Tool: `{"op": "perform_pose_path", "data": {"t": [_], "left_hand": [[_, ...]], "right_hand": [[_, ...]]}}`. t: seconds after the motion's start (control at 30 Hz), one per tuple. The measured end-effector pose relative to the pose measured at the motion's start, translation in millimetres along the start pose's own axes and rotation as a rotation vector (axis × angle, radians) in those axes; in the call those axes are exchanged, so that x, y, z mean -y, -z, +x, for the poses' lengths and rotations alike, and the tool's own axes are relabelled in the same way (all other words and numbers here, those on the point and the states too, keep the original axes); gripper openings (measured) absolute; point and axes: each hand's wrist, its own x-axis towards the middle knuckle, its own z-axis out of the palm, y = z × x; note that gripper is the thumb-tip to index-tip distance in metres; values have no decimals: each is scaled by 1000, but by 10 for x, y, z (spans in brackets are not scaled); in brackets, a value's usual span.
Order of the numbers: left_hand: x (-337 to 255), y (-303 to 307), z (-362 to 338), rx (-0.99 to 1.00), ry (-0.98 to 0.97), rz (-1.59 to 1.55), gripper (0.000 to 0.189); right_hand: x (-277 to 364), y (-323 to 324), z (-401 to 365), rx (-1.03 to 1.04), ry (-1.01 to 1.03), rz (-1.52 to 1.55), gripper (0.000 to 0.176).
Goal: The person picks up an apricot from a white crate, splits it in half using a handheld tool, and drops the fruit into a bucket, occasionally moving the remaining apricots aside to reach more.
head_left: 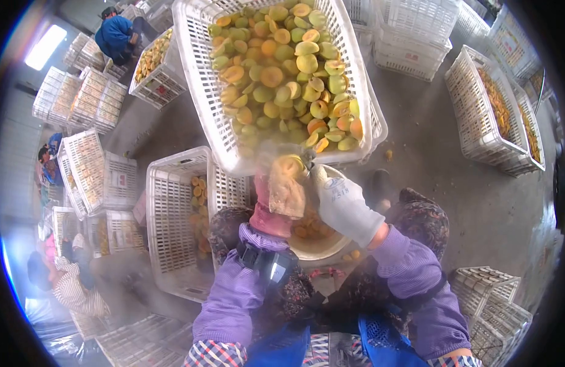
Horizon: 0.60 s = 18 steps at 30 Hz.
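Observation:
My left hand [283, 192], in a pink glove with a tan cloth-like cover, is closed around a cut yellow-green fruit [289, 166]. My right hand [346, 205], in a white glove, is closed beside that fruit; a small dark object [307, 157] shows at its fingertips, too blurred to name. Both hands are over a round pale basin [322, 248] with orange pieces inside. Just beyond them, a white crate [200, 79] full of green and orange halved fruits is tilted toward me. Haze blurs the area near my left hand.
A white crate [160, 226] with some fruit stands left of the basin. More fruit crates [478, 116] are at the right, and stacked crates [487, 293] at the lower right. A person in blue [116, 37] sits at the upper left; another person [77, 287] is at the lower left.

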Motion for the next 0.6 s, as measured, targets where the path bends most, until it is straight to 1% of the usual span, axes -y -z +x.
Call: {"op": "perform_pose_path", "data": {"t": [0.1, 0.13, 0.17, 0.2, 0.23, 0.27, 0.3, 0.37, 0.43, 0.47, 0.53, 0.57, 0.6], "left_hand": [[82, 78, -24, 16, -60, 126, 25], [134, 115, -9, 21, -48, 110, 24], [173, 162, -5, 25, -3, 45, 24], [149, 135, 44, 18, 107, -191, 21], [3, 16, 106, -16, 215, -429, 20], [-141, -135, 108, -75, 236, -440, 24], [-279, -269, 125, -134, 260, -451, 32], [65, -30, 184, -195, 146, -61, 37], [93, 5, 194, -141, -64, 308, 41], [-84, -106, 170, -57, -211, 484, 43], [-185, -211, 155, -31, -186, 345, 44], [-148, -274, 167, -86, -12, 29, 43], [-105, -311, 165, -140, 170, -291, 42]], "right_hand": [[-18, -43, -17, -28, 10, 114, 32], [-30, -26, 10, -7, 5, 200, 31], [-27, 6, 12, 1, -1, 269, 30], [-24, 40, 14, 9, -7, 338, 29], [-14, 78, 18, 3, -11, 390, 28], [-1, 121, 25, -1, -13, 444, 27], [17, 172, 35, 52, -55, 494, 26], [56, 339, 48, 156, -152, 590, 24], [129, 733, 163, 477, -406, 868, 23], [156, 844, 189, 642, -532, 1004, 23], [164, 803, 162, 556, -480, 893, 20], [154, 749, 145, 507, -455, 838, 19], [114, 603, 81, 359, -337, 733, 18]]}}
